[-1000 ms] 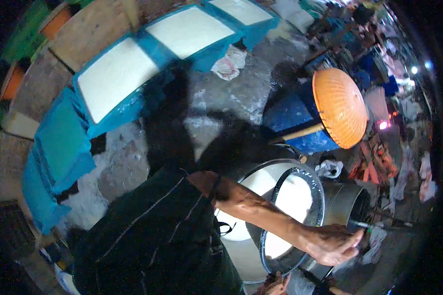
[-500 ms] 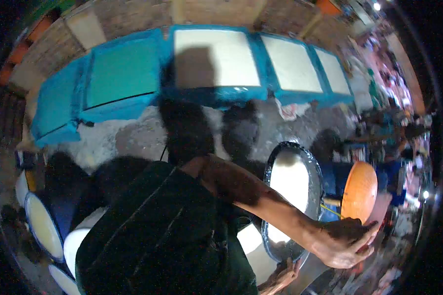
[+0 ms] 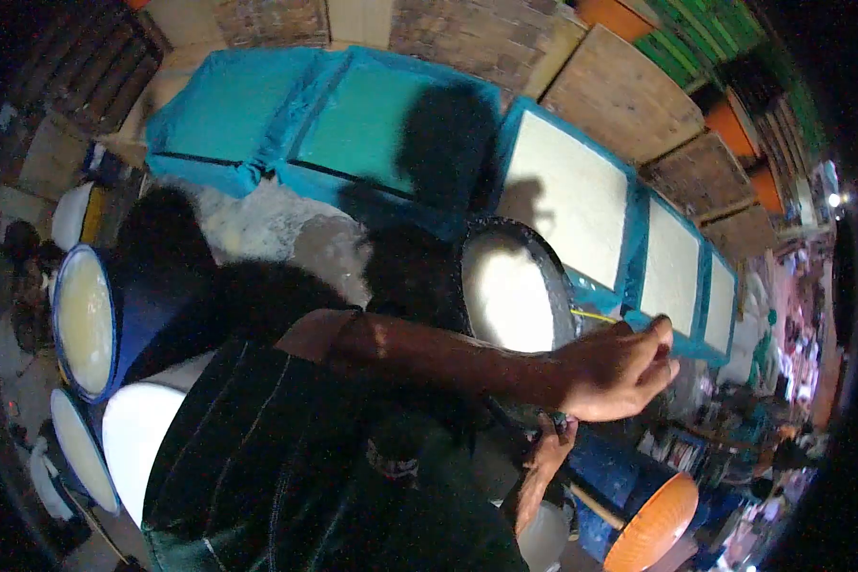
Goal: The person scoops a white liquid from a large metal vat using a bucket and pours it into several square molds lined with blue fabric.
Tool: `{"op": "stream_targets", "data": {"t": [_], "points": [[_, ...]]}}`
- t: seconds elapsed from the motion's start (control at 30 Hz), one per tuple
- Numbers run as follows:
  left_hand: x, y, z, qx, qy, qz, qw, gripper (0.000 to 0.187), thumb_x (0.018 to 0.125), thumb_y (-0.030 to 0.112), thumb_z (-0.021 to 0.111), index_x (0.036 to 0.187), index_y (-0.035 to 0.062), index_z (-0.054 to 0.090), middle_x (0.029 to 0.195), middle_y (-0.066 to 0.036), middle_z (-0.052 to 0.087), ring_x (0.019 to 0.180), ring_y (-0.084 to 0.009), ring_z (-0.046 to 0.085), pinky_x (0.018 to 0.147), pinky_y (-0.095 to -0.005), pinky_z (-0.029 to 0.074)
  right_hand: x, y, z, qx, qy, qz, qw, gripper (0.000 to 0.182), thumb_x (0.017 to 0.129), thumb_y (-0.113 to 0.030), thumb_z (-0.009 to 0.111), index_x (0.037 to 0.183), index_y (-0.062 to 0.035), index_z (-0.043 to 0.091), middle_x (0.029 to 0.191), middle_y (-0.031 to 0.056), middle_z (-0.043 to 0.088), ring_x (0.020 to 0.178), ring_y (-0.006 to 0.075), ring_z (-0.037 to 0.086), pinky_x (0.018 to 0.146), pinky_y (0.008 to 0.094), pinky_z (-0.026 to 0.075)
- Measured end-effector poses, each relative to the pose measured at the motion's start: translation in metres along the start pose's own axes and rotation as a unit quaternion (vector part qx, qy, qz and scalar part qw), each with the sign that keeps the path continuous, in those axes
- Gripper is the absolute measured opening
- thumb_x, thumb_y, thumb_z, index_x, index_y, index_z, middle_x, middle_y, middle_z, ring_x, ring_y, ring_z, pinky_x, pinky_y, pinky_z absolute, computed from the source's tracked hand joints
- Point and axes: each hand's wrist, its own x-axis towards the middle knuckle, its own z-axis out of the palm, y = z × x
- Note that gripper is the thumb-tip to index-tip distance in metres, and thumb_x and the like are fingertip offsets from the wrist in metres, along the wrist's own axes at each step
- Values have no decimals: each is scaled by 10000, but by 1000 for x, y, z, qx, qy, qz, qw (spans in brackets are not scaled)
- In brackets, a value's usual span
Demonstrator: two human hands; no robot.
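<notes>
A black oval tub (image 3: 506,298) with bright white liquid in it is in front of me, its dark rim wet and shiny. A thin yellow cord (image 3: 593,316) runs from the rim to my left hand (image 3: 620,370); the fingers are curled closed around its end. My left forearm crosses over the near part of the tub. Lower down, my right hand (image 3: 548,450) has its fingers closed at the tub's near edge, partly hidden behind the left forearm. Just beyond the tub stands a blue-lined tray (image 3: 567,205) holding a pale, flat surface.
More blue-lined trays stand in a row, two greenish (image 3: 362,119) and others pale (image 3: 670,262). Wooden boards (image 3: 624,91) lean behind them. At left is a blue barrel (image 3: 112,324) with pale contents. An orange basin (image 3: 653,524) is at lower right, beside a blue drum (image 3: 605,467).
The view has turned, so the tray row slants down to the right. The tub and both hands are now closer to the pale trays; the orange basin appears lower.
</notes>
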Motion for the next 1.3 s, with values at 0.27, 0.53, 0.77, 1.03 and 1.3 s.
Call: {"op": "stream_targets", "data": {"t": [0.27, 0.53, 0.77, 1.03, 1.3], "points": [[18, -3, -111, 100, 96, -106, 985, 350, 959, 306, 502, 1054, -29, 471, 886, -241, 673, 771, -458, 662, 739, -534, 520, 42, -31, 98, 56, -104, 37, 992, 346, 736, -21, 611, 1072, -63, 541, 927, 43, 597, 785, 151, 566, 676, 291, 470], [22, -18, -169, 101, 193, -54, 974, 361, 959, 334, 513, 1028, -19, 479, 746, -214, 645, 667, -442, 649, 660, -529, 513, 45, -72, 150, -16, -85, -1, 996, 375, 683, -48, 645, 1019, -130, 501, 812, 21, 553, 584, 132, 501, 450, 250, 393], [20, -21, -192, 84, 213, -47, 972, 331, 945, 303, 561, 1027, -7, 477, 729, -215, 642, 640, -428, 645, 607, -516, 502, 51, -100, 161, -129, -147, -99, 976, 366, 744, -36, 677, 1055, -114, 502, 798, 70, 607, 496, 145, 525, 419, 243, 389], [29, -32, -192, 88, 296, 57, 949, 278, 908, 193, 639, 1016, 39, 435, 690, -186, 604, 583, -392, 624, 536, -500, 465, 53, -145, 163, -95, -217, -89, 967, 267, 789, -51, 633, 1028, -87, 519, 743, 68, 601, 498, 147, 543, 422, 243, 373], [39, -43, -200, 106, 319, 98, 937, 350, 862, 142, 672, 1057, 70, 391, 713, -165, 571, 596, -404, 608, 543, -502, 451, 80, -171, 165, -185, -207, -113, 954, 252, 806, -116, 646, 1027, -67, 537, 832, 36, 564, 657, 135, 536, 577, 261, 414]]}}
